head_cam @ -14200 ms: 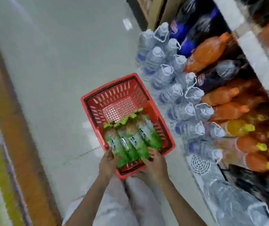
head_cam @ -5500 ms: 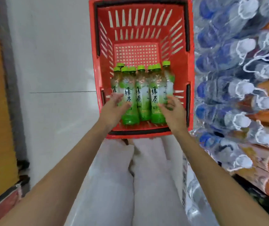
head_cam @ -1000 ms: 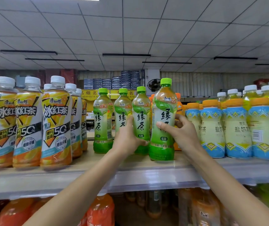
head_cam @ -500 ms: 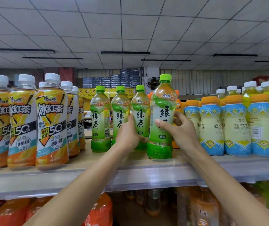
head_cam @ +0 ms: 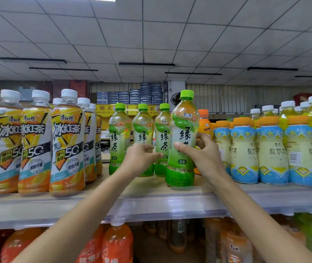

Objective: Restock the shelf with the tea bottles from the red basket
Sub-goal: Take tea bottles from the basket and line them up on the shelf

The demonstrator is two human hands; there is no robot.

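Four green tea bottles with green caps stand upright on the shelf [head_cam: 147, 194]. Three sit in a row further back: one at the left [head_cam: 117, 137], one in the middle [head_cam: 143, 128], one at the right [head_cam: 163, 133]. The fourth green tea bottle [head_cam: 183, 128] stands nearer the shelf's front edge. My right hand [head_cam: 203, 155] grips it at mid-height, thumb across the label. My left hand [head_cam: 139, 161] hovers in front of the middle bottle with loosely curled fingers, holding nothing. The red basket is out of view.
Iced tea bottles with white caps [head_cam: 67, 141] crowd the shelf on the left. Blue-and-yellow milk tea bottles [head_cam: 245, 149] fill the right, with an orange-capped bottle [head_cam: 204, 122] behind my right hand. Orange drink bottles [head_cam: 117, 243] stand on the shelf below.
My left hand has let go of the green tea bottle it gripped and drawn back a little. My right hand still holds the front bottle, which now stands on the shelf.
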